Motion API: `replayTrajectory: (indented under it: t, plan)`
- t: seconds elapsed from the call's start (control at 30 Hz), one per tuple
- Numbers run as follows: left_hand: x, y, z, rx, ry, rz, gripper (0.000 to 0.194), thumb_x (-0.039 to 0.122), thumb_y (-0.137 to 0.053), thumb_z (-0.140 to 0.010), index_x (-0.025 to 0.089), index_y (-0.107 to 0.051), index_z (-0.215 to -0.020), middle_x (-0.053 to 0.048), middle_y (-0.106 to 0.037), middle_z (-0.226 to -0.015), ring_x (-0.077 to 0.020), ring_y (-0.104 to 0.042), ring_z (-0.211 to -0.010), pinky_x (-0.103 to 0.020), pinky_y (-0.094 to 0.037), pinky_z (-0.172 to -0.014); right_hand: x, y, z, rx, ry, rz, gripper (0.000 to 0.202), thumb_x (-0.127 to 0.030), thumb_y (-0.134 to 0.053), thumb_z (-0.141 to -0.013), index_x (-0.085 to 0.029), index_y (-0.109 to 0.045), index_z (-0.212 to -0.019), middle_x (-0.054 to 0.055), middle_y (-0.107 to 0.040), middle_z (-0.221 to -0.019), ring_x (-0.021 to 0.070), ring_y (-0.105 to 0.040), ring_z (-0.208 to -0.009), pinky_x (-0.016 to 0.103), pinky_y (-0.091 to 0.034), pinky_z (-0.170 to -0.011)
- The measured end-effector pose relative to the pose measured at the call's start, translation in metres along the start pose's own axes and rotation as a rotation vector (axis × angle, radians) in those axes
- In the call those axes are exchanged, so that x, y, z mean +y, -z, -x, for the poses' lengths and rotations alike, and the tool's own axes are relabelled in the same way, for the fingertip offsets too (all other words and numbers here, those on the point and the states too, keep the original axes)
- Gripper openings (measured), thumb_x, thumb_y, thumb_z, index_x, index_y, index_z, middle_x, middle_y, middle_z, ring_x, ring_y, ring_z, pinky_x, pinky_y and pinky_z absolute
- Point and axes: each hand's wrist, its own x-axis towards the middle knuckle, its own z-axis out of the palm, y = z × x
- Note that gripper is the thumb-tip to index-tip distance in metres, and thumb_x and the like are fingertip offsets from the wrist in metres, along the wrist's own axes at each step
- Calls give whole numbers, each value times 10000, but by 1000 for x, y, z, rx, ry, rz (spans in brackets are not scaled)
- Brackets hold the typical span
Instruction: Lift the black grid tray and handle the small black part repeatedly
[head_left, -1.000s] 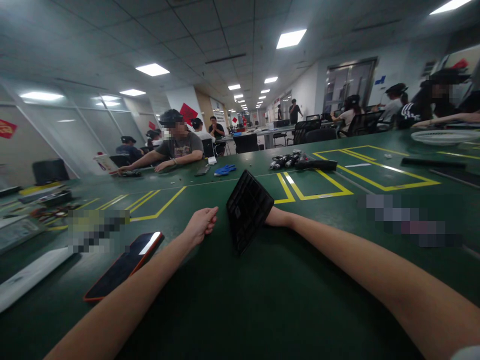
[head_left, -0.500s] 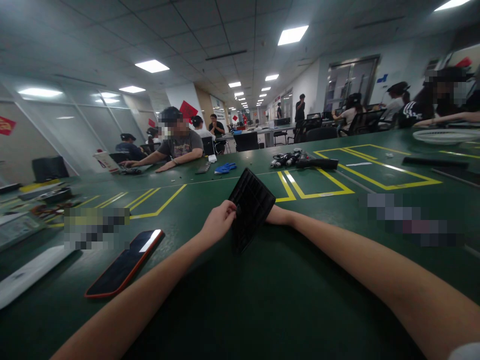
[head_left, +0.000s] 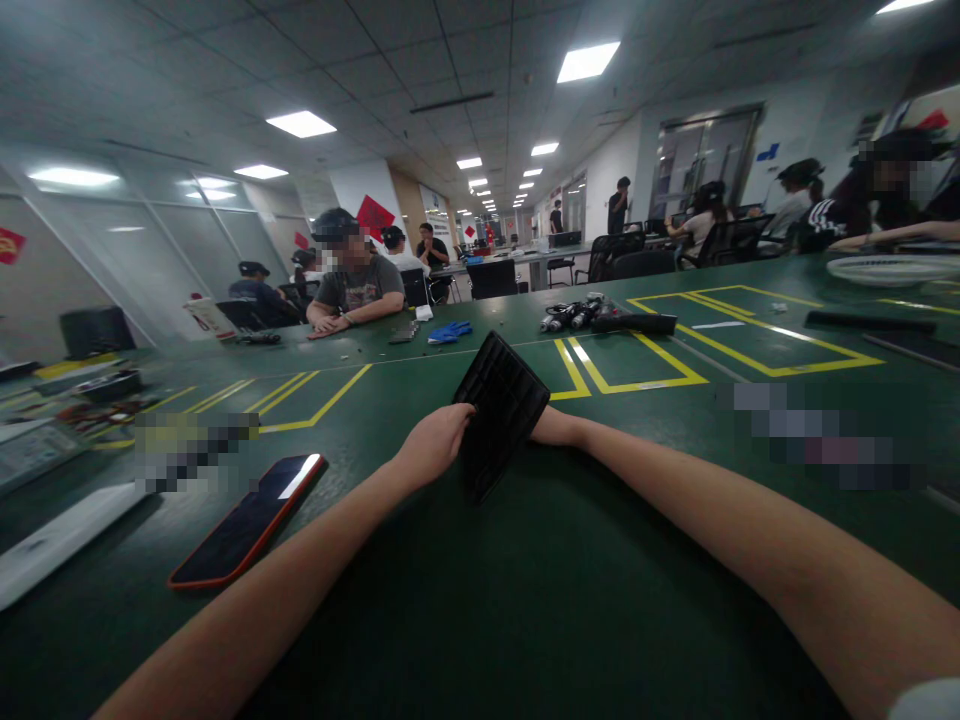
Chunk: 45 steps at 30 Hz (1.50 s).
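Step in hand looks like left-hand work at the black gridded panel (head_left: 506, 415), right hand propping it; judged from pose only. Panel is mid-view, tilted up on a corner between both hands, above or just on the green table (head_left: 480, 620); contact with the tabletop cannot be told. Left hand (head_left: 435, 440) touches panel near its left edge, fingers curled and bunched, thumb side up; cannot tell if the tips pinch the edge or some small part. Right hand (head_left: 556, 427) is at the right edge, mostly behind panel; fingers hidden, so cannot tell how they close, though it seems to bear the panel. Next move probably calls for a steady right hand and fine left fingertip control. Both forearms reach forward and inward, left one angled up past the orange-edged phone (head_left: 247, 525), right one stretched in from lower right
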Motion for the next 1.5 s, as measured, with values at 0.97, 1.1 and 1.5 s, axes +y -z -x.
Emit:
replayTrajectory:
  t: [0.97, 1.1, 1.5]
  plan:
    - [9, 9, -4, -34, -150, -239, 251, 161, -357, -847, 143, -480, -1065, -100, -617, -888, -213, -582, -831, -320, -445, -710, 7, -1, -2, -17, 54, 16, 372, -178, -567, -775, -154, -571, -1146, 84, -546, -1248, 230, -486, -1157, 403, -324, -1043]
    - [-1, 4, -11, 40, -40, 124, 173, 247, -389, -849, 160, -504, -945, -40, -606, -775, -159, -573, -694, -269, -432, -637, 8, -1, -2, -9, 68, 25, 402, -175, -566, -772, -161, -548, -1174, 79, -552, -1237, 214, -503, -1128, 387, -348, -1023]
    - [-4, 9, -30, -3, 419, 892, 105, 270, -498, -711, 170, -468, -713, 5, -541, -582, -81, -393, -423, -199, -279, -400, -1, 1, 0, -13, 59, 26, 419, -229, -527, -801, -153, -514, -1213, 87, -501, -1296, 220, -455, -1185, 385, -317, -1044]
